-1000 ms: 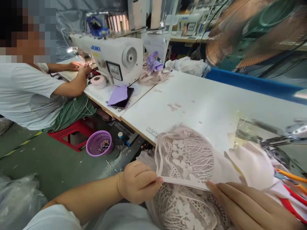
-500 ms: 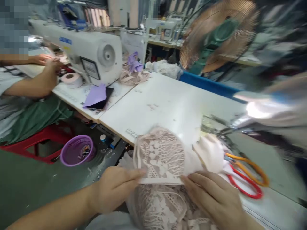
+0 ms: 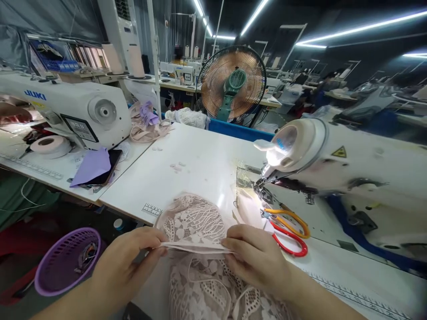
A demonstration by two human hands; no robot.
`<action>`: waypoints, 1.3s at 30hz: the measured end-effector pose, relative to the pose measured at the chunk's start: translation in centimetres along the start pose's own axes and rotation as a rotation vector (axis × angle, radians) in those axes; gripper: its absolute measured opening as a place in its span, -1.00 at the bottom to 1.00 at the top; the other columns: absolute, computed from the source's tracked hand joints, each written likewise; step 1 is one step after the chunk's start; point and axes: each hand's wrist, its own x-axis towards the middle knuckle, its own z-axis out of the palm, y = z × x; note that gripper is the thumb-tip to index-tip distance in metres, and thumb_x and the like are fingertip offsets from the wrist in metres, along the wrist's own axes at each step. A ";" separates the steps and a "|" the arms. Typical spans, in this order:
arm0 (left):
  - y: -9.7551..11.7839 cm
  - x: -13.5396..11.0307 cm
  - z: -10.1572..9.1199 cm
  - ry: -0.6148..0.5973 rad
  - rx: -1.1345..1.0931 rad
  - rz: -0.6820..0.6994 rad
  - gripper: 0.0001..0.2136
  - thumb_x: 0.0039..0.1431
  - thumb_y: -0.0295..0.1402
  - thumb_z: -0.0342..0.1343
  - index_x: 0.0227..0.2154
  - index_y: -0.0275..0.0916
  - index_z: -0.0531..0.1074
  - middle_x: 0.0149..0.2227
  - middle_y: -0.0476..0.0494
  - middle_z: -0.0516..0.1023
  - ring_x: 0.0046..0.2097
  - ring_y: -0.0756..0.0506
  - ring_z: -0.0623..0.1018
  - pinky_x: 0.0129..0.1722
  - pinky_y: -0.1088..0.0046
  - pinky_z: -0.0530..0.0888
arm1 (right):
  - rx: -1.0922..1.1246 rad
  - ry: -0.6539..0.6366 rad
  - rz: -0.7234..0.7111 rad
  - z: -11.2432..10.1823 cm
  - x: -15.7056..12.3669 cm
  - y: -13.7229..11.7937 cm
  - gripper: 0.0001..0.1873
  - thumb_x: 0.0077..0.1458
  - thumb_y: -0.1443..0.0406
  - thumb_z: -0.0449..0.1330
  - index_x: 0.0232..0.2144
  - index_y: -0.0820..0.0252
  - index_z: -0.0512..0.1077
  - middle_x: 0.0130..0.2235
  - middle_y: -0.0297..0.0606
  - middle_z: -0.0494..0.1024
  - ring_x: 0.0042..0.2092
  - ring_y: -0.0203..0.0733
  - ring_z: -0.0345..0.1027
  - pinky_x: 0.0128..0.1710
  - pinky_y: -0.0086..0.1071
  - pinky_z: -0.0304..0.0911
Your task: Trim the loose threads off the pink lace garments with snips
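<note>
A pale pink lace piece (image 3: 195, 220) lies at the near edge of the white sewing table (image 3: 200, 160), with more lace hanging toward me. My left hand (image 3: 125, 262) pinches the left end of its bound edge. My right hand (image 3: 256, 255) pinches the same edge on the right. Both hands are closed on the fabric. Just right of the lace sits the needle area (image 3: 263, 193) of my white sewing machine (image 3: 350, 173), lit by its lamp. Scissors with red and orange handles (image 3: 288, 229) lie beside my right hand.
A second white sewing machine (image 3: 76, 109) stands on the table to the left, with a tape roll (image 3: 51, 146), a purple sheet over a phone (image 3: 93, 166) and fabric scraps (image 3: 147, 124). A purple basket (image 3: 66, 260) sits on the floor. A fan (image 3: 231, 84) stands behind.
The view swung right and up, bringing my sewing machine and the fan into sight; the person at the left machine left the picture. Both hands stayed pinched on the lace edge.
</note>
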 end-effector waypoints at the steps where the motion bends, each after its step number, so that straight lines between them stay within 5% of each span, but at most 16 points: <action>1: 0.0 0.1 -0.1 -0.016 -0.001 -0.010 -0.89 0.19 -0.54 0.00 -0.36 -0.18 0.31 -0.42 0.03 0.59 -0.39 0.05 0.61 -0.40 0.69 0.53 | -0.002 0.011 -0.013 0.0 0.0 0.1 -0.86 0.17 0.49 0.06 -0.22 0.27 0.33 -0.35 -0.16 0.43 -0.39 -0.21 0.31 -0.49 -0.41 0.24; 7: 0.1 0.7 -0.4 -0.053 -0.021 -0.010 -0.86 0.19 -0.57 -0.01 -0.32 -0.16 0.28 -0.38 0.07 0.57 -0.35 0.07 0.60 -0.35 0.67 0.53 | 0.011 0.046 -0.035 -0.1 0.3 0.3 -0.90 0.23 0.45 0.04 -0.28 0.25 0.34 -0.38 -0.18 0.42 -0.42 -0.22 0.26 -0.50 -0.39 0.19; 16: 0.1 0.9 -1.1 -0.043 0.228 0.096 -0.91 0.28 -0.40 0.00 -0.29 -0.23 0.40 -0.37 -0.02 0.61 -0.31 0.05 0.62 -0.28 0.71 0.53 | 0.069 0.057 -0.030 -0.4 0.4 0.1 -0.86 0.20 0.48 0.03 -0.28 0.28 0.38 -0.37 -0.16 0.43 -0.41 -0.19 0.25 -0.47 -0.36 0.19; 23: 0.5 1.8 -1.7 -0.067 0.213 0.211 -0.85 0.25 -0.54 -0.03 -0.21 -0.25 0.41 -0.29 -0.06 0.58 -0.26 0.08 0.60 -0.21 0.75 0.51 | 0.109 0.052 -0.013 -0.5 0.8 0.2 -0.85 0.20 0.50 0.03 -0.25 0.31 0.38 -0.35 -0.13 0.45 -0.38 -0.19 0.29 -0.45 -0.36 0.24; 29: 0.0 1.0 -1.9 -0.165 0.112 0.108 -0.77 0.19 -0.59 0.00 -0.16 -0.19 0.38 -0.16 -0.11 0.56 -0.22 0.00 0.62 -0.29 0.66 0.57 | 0.171 0.071 0.018 -0.7 1.0 0.1 -0.83 0.19 0.49 0.02 -0.25 0.25 0.38 -0.34 -0.16 0.45 -0.35 -0.20 0.32 -0.41 -0.37 0.30; 33: 0.3 0.6 -1.2 -0.158 -0.155 -0.037 -0.72 0.18 -0.66 -0.10 -0.18 -0.16 0.33 -0.14 -0.11 0.58 -0.43 0.07 0.61 -0.43 0.68 0.57 | 0.190 0.070 0.041 -0.9 1.1 0.0 -0.82 0.19 0.49 0.03 -0.25 0.23 0.40 -0.35 -0.17 0.46 -0.35 -0.19 0.32 -0.41 -0.37 0.31; 39: 0.6 0.6 -0.9 -0.078 -0.108 0.011 -0.74 0.10 -0.65 0.07 -0.23 -0.18 0.43 -0.29 -0.03 0.60 -0.24 0.00 0.62 -0.25 0.63 0.58 | 0.199 0.063 0.024 -0.8 0.9 0.2 -0.82 0.18 0.50 0.03 -0.26 0.23 0.39 -0.36 -0.17 0.45 -0.36 -0.19 0.29 -0.43 -0.36 0.27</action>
